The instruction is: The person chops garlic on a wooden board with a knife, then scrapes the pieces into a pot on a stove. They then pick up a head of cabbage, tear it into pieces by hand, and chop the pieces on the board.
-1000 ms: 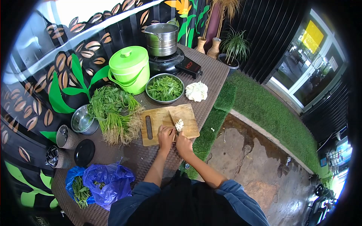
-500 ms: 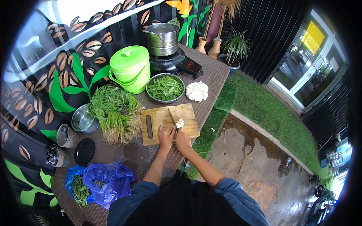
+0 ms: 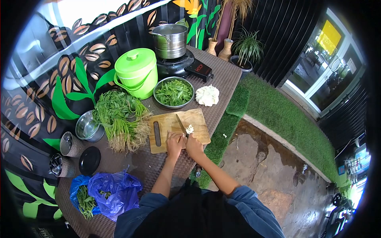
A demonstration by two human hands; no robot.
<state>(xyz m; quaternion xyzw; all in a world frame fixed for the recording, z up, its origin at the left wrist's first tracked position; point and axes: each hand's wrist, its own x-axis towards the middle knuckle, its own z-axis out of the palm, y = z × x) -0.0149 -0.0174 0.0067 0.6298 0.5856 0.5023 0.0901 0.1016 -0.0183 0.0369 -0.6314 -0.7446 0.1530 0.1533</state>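
My right hand point(image 3: 194, 146) is wrapped round the handle of a knife point(image 3: 180, 122), whose blade points away from me over the wooden cutting board point(image 3: 200, 119). Close beside it, my left hand point(image 3: 174, 143) has its fingers pinched together near the board's front edge. A small pale bit shows at its fingertips, too little to name. Just right of the blade lies a small heap of chopped white pieces point(image 3: 189, 129), perhaps garlic. Behind the board stands a metal bowl of cut green leaves point(image 3: 174, 93), with a crumpled white cloth point(image 3: 207, 96) to its right.
Left of the board lies a bunch of rooted greens point(image 3: 123, 119), next to a metal bowl point(image 3: 89, 127). A lidded green bucket point(image 3: 137, 75) and a pot point(image 3: 170, 41) on a burner point(image 3: 174, 69) stand behind. Blue plastic bags point(image 3: 113, 190) and a black lid point(image 3: 89, 160) lie front left.
Both hands stay at the board's front edge, with only a very slight shift of the right hand and knife. The view has tilted a little; the things on the table keep their places.
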